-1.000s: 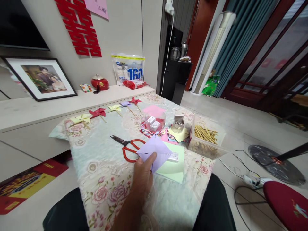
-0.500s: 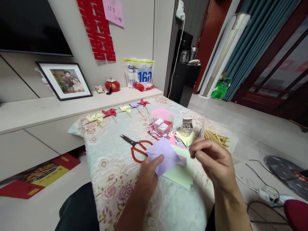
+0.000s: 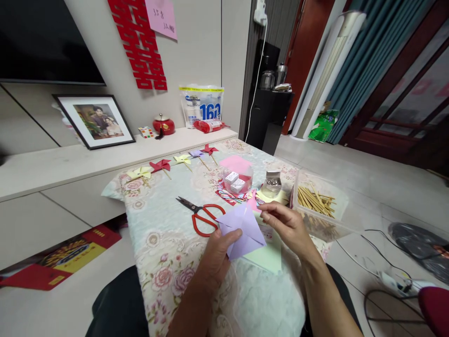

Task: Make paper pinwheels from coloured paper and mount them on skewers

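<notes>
Purple paper: It (image 3: 248, 239) is sitting near the middle of the frame, with thin cuts running in from its corners.
Left hand: Your left hand (image 3: 218, 248) is gripping the paper's lower left, thumb pressing on top and fingers hiding underneath, maybe so the sheet is staying flat.
Right hand: Your right hand (image 3: 286, 227) is hovering by the paper's right side, fingers softly bent, thumb and pointer tips close together. I can't tell if they are pinching or touching anything.
Scissors: These (image 3: 195, 208) are lying just left of the paper, blades pointing to the upper left, probably out of your way.
Green paper: It (image 3: 264, 260) is lying below the purple one.
Sticks: They (image 3: 315, 201) are resting in a clear box at the right, likely so none are rolling off.
Pinwheels: Five (image 3: 160, 165) are lying in a row, upper left of the middle.
</notes>
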Action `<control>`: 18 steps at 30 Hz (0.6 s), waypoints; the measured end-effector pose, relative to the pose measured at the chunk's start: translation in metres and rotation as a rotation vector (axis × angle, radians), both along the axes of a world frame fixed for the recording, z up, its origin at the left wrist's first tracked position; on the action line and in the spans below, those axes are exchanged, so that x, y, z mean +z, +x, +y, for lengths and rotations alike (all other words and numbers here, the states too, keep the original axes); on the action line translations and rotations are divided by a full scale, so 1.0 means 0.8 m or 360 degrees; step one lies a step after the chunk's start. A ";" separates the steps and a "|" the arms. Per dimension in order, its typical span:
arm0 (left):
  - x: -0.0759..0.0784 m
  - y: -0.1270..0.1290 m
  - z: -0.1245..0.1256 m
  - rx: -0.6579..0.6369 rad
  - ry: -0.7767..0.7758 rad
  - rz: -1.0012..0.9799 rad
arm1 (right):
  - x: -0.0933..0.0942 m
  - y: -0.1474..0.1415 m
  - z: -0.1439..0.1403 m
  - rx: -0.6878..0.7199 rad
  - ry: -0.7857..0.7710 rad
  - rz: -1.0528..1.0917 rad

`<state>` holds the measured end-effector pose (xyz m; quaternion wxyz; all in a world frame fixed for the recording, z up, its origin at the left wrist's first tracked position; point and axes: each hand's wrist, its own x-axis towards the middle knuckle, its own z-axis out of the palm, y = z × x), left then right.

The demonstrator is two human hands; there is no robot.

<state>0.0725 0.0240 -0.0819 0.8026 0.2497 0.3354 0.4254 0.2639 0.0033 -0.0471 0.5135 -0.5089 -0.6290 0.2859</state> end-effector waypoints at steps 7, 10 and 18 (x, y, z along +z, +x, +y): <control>0.001 0.004 -0.002 0.0068 0.0050 0.0130 | -0.007 -0.006 0.001 -0.0109 -0.0353 -0.0007; -0.002 0.007 -0.002 0.0097 0.0075 0.0177 | -0.012 -0.014 0.002 -0.0054 -0.0393 0.0044; -0.005 0.007 0.000 0.0187 0.0001 0.0119 | -0.014 -0.020 -0.002 -0.0310 -0.0158 0.0123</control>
